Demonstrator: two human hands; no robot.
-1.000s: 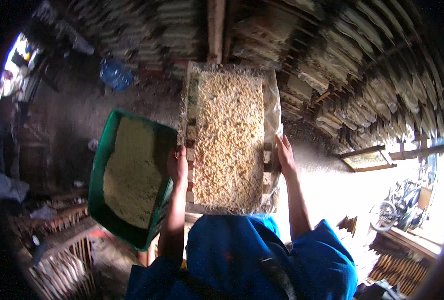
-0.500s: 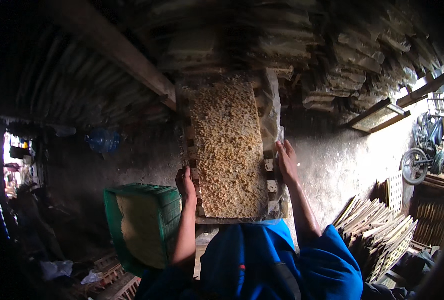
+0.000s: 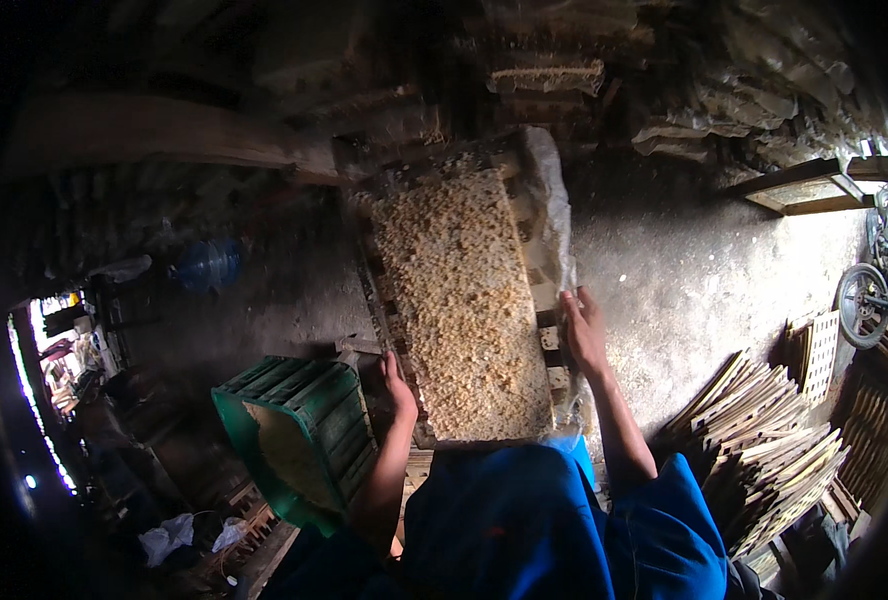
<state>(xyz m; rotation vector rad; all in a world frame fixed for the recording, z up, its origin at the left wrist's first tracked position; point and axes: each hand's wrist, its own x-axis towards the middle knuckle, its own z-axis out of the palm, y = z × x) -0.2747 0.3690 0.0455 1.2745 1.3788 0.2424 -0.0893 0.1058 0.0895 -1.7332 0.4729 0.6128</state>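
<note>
In front of my body is a long tray (image 3: 547,338) with gaps along its sides. A slab of pale yellow, lumpy, bean-like grains (image 3: 469,300) covers most of it. Clear plastic sheeting (image 3: 552,200) hangs crumpled along the tray's right side. My left hand (image 3: 399,388) grips the left edge near the close end, its fingers partly hidden. On the opposite edge, slightly farther out, my right hand (image 3: 584,332) holds the tray and plastic, fingers against the side. The tray leans a little, its far end toward the left.
A green plastic crate (image 3: 339,425) with pale contents stands at lower left. Slatted wooden panels (image 3: 764,450) are stacked at lower right. A wooden beam (image 3: 184,135) and plastic-covered racks (image 3: 744,110) lie beyond the tray. A motorbike (image 3: 869,300) stands far right, and a blue bottle (image 3: 209,263) at left.
The tray has tilted, its near end shifting right. My left hand has moved right and slightly nearer; my right hand has shifted slightly right with the tray. The surroundings have swung with my head.
</note>
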